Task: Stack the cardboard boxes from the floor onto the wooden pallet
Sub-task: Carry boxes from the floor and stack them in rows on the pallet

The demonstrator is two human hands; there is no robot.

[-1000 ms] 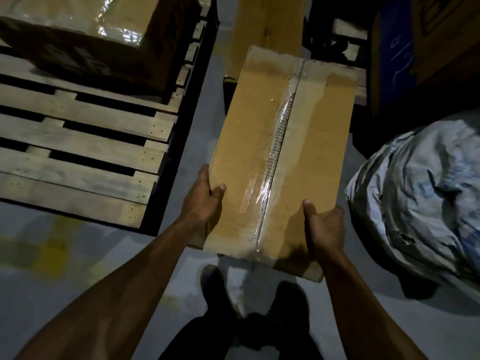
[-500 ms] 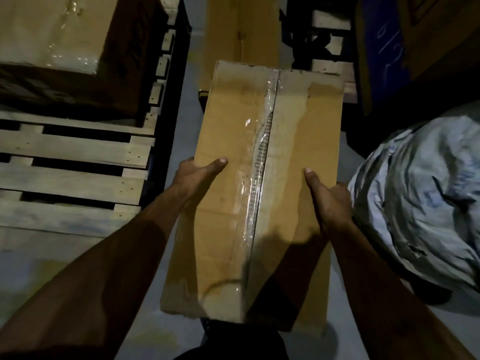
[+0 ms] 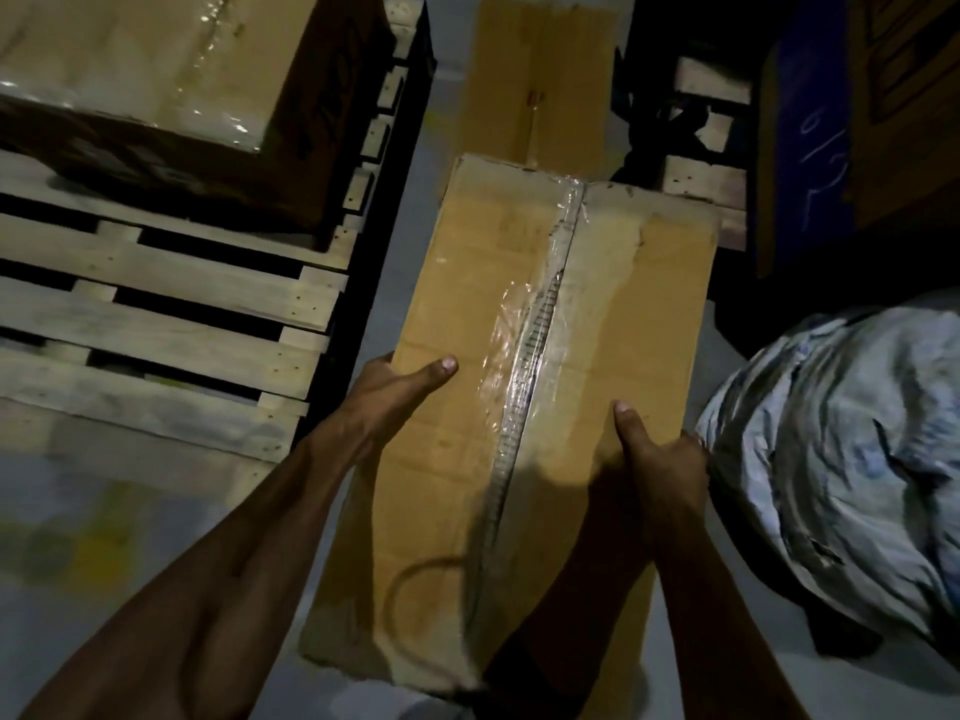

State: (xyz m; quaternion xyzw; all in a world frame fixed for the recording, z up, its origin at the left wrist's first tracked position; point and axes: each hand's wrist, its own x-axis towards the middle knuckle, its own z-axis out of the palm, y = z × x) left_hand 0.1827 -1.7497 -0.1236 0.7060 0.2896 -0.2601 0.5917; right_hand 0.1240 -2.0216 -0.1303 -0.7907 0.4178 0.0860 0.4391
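Observation:
A long brown cardboard box (image 3: 561, 324), taped along its centre seam, hangs above the grey floor between my arms. My left hand (image 3: 395, 392) grips its left edge with the thumb on top. My right hand (image 3: 660, 454) grips the right edge, thumb on top too; the fingers of both hands are hidden under the box. The wooden pallet (image 3: 171, 324) lies to the left. A large taped cardboard box (image 3: 171, 70) stands on its far part.
Another cardboard box (image 3: 540, 75) lies on the floor beyond the held one. A crumpled grey-white sack (image 3: 852, 449) bulges at the right, touching my right hand. Dark stacked pallets (image 3: 701, 163) and a blue panel (image 3: 815, 122) stand at the back right.
The box has come up off the floor and closer to me, and it now hides my feet. Both hands shifted from its near end to its long sides.

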